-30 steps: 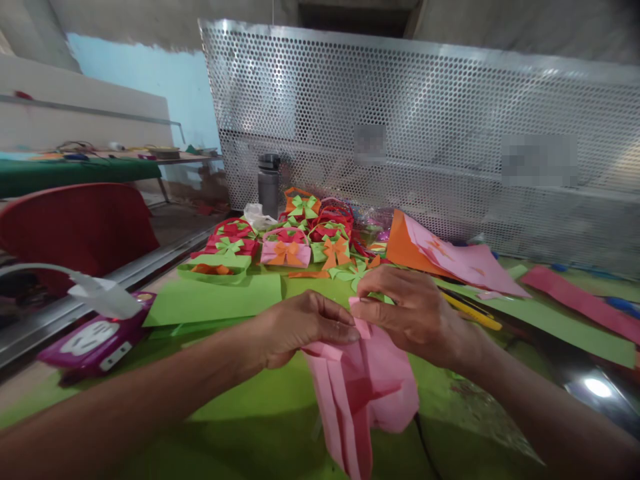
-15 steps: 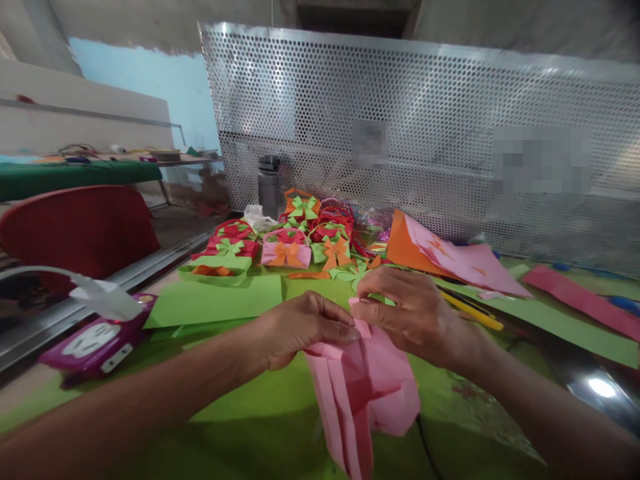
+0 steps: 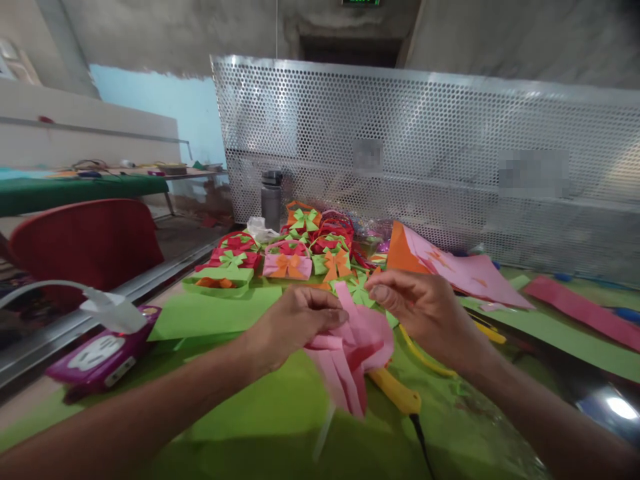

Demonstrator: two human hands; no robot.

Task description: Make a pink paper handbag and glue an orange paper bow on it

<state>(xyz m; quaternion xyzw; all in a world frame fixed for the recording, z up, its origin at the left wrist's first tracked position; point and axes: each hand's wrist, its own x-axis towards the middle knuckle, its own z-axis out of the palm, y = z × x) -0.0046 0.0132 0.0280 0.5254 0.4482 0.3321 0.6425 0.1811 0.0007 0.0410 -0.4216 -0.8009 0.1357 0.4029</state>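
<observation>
Green sheeting covers the worktop [image 3: 240,427], and with the pink paper [image 3: 367,340] as the centre of the clock and twelve straight ahead, things spread out mostly from nine round to two. That paper, folded into long pleats with a narrow strip sticking up, is held above the worktop between the two arms. At its ten o'clock edge the left hand [image 3: 295,321] pinches it between thumb and fingers. At one o'clock the right hand [image 3: 433,313] is half curled, thumb near the fingertips, just beside the strip; whether it grips anything, I cannot tell. Below the paper, at four o'clock, lies a yellow handle [image 3: 400,393] trailing a black cord [image 3: 421,440]. At nine sits a purple power strip [image 3: 100,353] with a white plug [image 3: 113,310] in it. Green sheets [image 3: 215,310] lie at ten. Farther off, at eleven to twelve, paper bags [image 3: 273,267] with bows are heaped in red, pink, green and orange. Pink and orange sheets [image 3: 450,263] lie stacked at one. Behind the bags, at eleven, a grey bottle [image 3: 271,203] stands upright before a perforated metal panel [image 3: 320,113]. Off at ten is a red chair [image 3: 90,243], with another, green-draped worktop [image 3: 85,193] beyond.
</observation>
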